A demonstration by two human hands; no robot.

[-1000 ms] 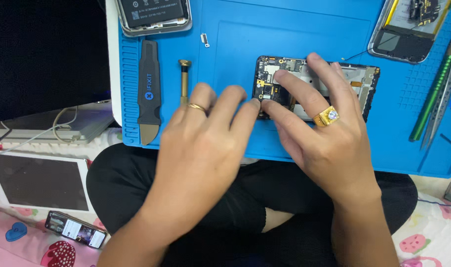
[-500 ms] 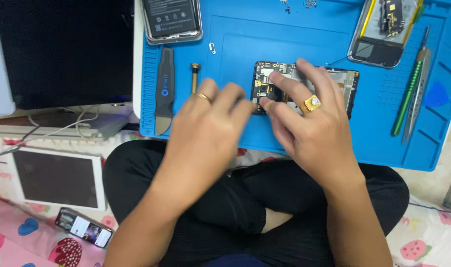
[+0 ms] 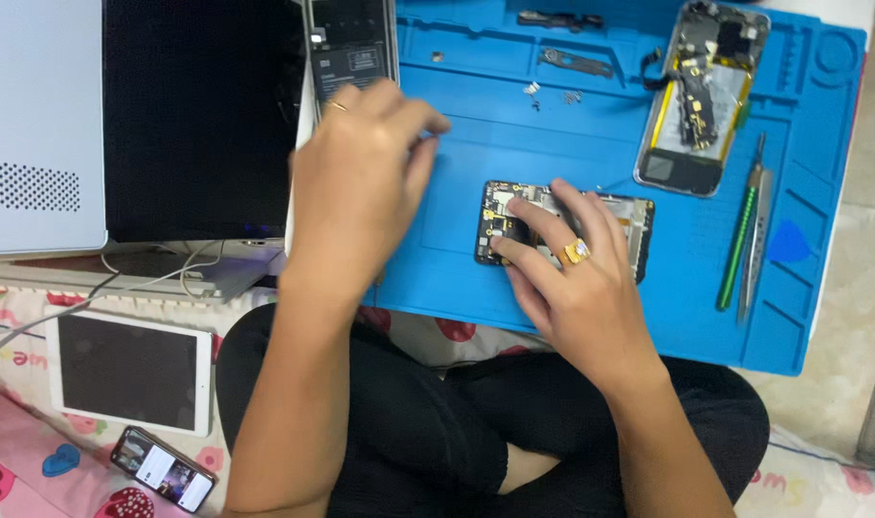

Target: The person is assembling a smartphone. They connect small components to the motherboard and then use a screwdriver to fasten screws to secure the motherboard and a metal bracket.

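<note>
Meanwhile right hand (image 3: 571,278) presses opened phone (image 3: 562,230); left hand (image 3: 361,182) hovers.

opened phone (image 3: 562,225) mid mat (image 3: 476,259), 2nd phone (image 3: 701,96) behind-right, tablet (image 3: 130,369) left on floor

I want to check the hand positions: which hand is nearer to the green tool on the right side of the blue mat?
Right. The right hand rests on the opened phone, a short way left of the green tool. The left hand is far off at the blue mat's left edge.
</note>
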